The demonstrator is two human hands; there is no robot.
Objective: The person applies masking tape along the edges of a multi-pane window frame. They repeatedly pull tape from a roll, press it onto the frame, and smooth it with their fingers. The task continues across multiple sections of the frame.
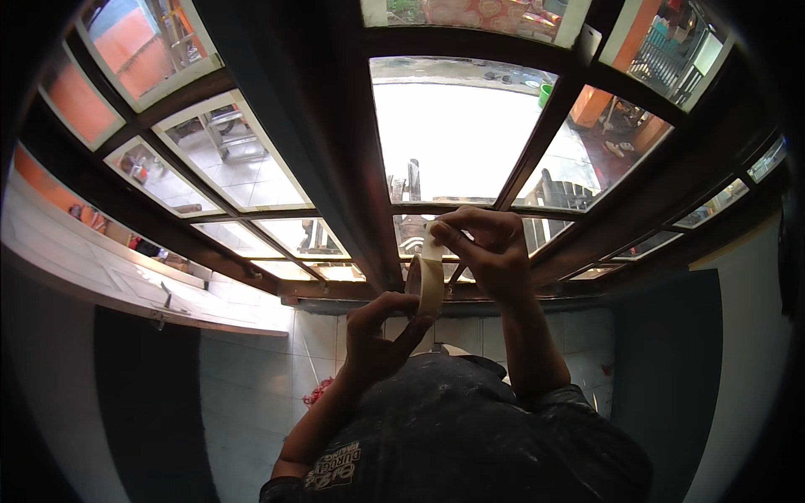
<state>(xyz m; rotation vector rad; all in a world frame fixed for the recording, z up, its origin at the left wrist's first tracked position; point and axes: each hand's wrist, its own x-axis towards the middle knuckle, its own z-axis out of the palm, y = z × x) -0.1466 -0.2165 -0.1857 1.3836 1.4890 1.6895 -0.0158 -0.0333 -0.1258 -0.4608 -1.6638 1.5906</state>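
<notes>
A roll of pale yellow masking tape (pixel 431 289) is held upright in front of my chest, before the dark wooden window frame (pixel 444 214). My left hand (pixel 379 337) grips the roll's lower part, thumb and fingers closed round its rim. Above it, my right hand (pixel 490 243) pinches the free end of the tape between thumb and forefinger. A short strip (pixel 432 243) runs up from the roll to those fingertips. Several glass panes (pixel 453 126) sit in the frame; pale strips line the edges of some of them.
To the left, a white panel (pixel 168 277) with a small metal latch stands open. Pale floor tiles (pixel 319 335) lie below, with a red tangled thing (pixel 317 392) on them. Through the glass I see wooden chairs (pixel 553 191), a ladder (pixel 226 130) and an orange wall (pixel 126 42).
</notes>
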